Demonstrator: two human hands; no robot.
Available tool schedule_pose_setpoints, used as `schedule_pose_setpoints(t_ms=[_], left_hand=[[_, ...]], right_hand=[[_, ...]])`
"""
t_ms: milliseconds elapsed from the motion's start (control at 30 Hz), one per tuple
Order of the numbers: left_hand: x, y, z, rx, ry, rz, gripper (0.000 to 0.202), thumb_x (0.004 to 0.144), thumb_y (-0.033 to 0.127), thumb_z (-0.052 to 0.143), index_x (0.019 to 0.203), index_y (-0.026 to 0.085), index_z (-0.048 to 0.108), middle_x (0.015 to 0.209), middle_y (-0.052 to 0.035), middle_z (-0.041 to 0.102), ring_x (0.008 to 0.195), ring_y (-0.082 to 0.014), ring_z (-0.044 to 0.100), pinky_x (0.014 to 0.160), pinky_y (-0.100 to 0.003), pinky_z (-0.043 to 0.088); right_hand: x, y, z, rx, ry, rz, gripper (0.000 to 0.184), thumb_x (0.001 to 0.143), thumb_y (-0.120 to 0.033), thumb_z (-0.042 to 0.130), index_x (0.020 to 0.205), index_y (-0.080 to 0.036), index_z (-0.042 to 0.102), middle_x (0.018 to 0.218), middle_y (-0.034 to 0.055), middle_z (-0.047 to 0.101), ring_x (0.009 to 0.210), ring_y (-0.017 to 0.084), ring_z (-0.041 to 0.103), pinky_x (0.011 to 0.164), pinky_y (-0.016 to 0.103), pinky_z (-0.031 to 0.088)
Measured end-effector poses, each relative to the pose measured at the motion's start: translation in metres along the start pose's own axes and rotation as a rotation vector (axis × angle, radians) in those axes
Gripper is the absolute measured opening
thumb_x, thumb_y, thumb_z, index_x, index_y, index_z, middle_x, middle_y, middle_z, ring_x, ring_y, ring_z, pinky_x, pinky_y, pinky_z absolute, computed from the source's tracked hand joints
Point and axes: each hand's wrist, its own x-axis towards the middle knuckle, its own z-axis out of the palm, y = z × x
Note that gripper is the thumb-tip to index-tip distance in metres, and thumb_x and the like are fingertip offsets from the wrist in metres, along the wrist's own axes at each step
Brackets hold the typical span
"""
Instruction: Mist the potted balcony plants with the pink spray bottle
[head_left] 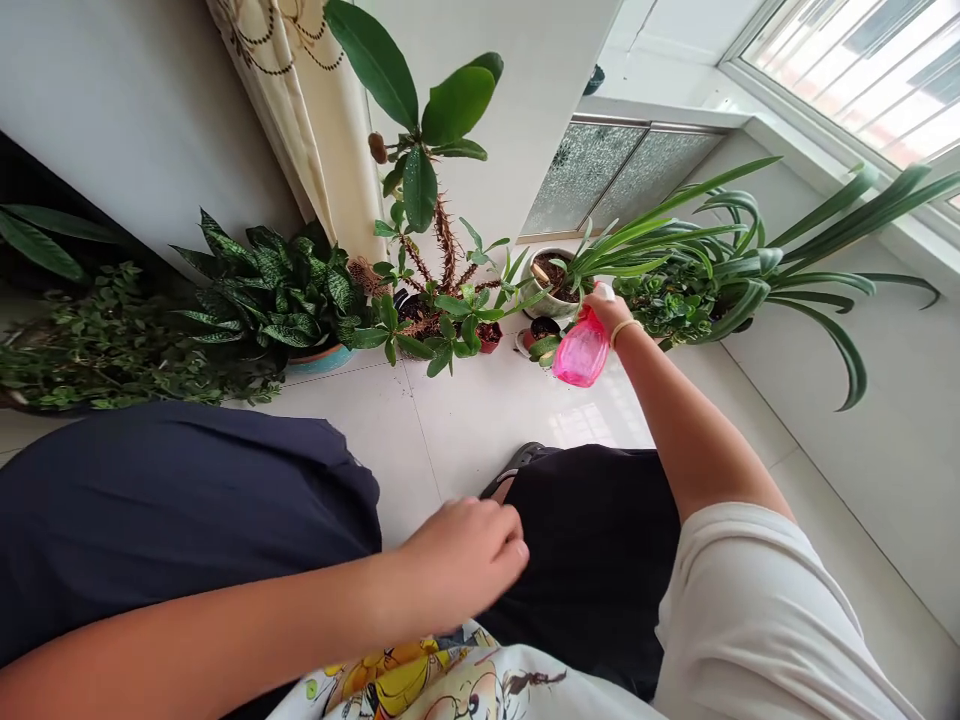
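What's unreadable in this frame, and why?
All head view:
- Trigger of pink spray bottle: behind right hand.
- Left hand's palm: hidden by its own back.
- Bushy plant, far left: cut by left edge.
- Shoe: partly under black trousers.

The spray bottle (pixel 581 352) is of pink plastic, half-transparent and glossy. The floor (pixel 390 435) has smooth, polished tiles, which reflect the light of the window. The curtain (pixel 311 140) is of soft cloth with matt folds. The cabinet doors (pixel 596 165) look like patterned glass, with a metal-like frame. The tall plant's leaves (pixel 459 105) are smooth and slightly shiny, but its stem (pixel 445 240) is rough with thorns. The white sleeve (pixel 750 600) is matt cloth.
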Motion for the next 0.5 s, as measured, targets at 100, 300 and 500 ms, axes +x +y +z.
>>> schedule_pose_setpoints(t_ms=[100,300,500], left_hand=[[-0.027,0.023,0.005,-0.047,-0.08,0.285,0.018,0.094,0.033,0.05,0.098,0.024,0.065,0.1,-0.0012,0.071,0.097,-0.0198,0.064,0.092,-0.033,0.045],[-0.066,0.042,-0.008,-0.069,0.037,0.575,0.022,0.1,0.031,0.044,0.102,0.022,0.063,0.099,-0.0019,0.072,0.093,-0.0162,0.063,0.093,-0.029,0.045],[-0.085,0.0,-0.051,0.179,0.411,0.639,0.028,0.102,0.032,0.038,0.105,0.022,0.065,0.1,-0.0048,0.071,0.098,-0.0188,0.062,0.094,-0.033,0.047]], right_hand=[[-0.029,-0.002,-0.017,0.145,0.011,-0.059,0.007,0.074,-0.016,0.061,0.069,-0.017,0.057,0.061,0.0037,0.061,0.06,0.017,0.061,0.066,0.035,0.053],[-0.122,-0.007,-0.084,0.275,0.09,-0.363,0.019,0.07,-0.024,0.065,0.088,-0.017,0.06,0.076,0.0014,0.068,0.072,0.015,0.065,0.065,0.028,0.047],[-0.207,-0.023,-0.169,0.353,0.192,-0.673,0.029,0.068,-0.028,0.061,0.097,-0.025,0.066,0.094,0.0023,0.072,0.088,0.018,0.071,0.072,0.031,0.049]])
